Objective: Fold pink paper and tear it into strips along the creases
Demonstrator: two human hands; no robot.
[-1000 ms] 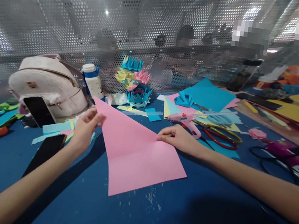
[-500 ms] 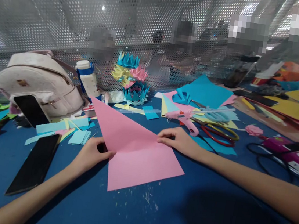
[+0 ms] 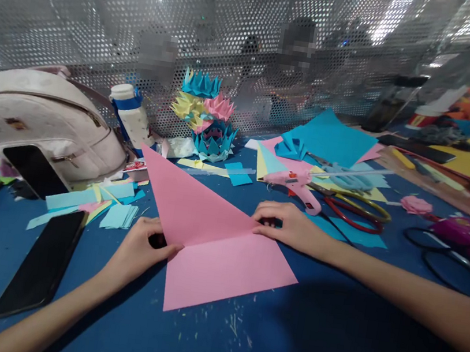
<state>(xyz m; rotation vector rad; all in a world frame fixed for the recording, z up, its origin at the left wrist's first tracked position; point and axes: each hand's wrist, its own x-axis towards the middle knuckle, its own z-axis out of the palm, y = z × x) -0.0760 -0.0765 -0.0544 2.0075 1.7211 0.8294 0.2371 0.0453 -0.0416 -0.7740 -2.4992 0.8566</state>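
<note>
A pink sheet of paper (image 3: 222,267) lies in front of me on the blue table, creased across its middle. Its far part rises from the crease into a tall point at the upper left. My left hand (image 3: 144,245) pinches the left edge at the crease, thumb on top and fingers behind. At the crease's right end, my right hand (image 3: 283,223) grips the other edge between thumb and curled fingers. Just beyond the right hand rests a pink glue gun (image 3: 295,184), with red- and yellow-handled scissors (image 3: 355,210) beside it.
Left of me are a black phone (image 3: 42,259), paper strips (image 3: 83,195) and a white backpack (image 3: 46,120) with another phone leaning on it. Behind stand a bottle (image 3: 130,114) and folded paper flowers (image 3: 204,113). Blue sheets (image 3: 332,137) and a purple device (image 3: 466,237) are at right.
The view has shifted slightly, so most things sit a little further apart. Both hands keep their hold on the pink sheet, which has barely changed shape.
</note>
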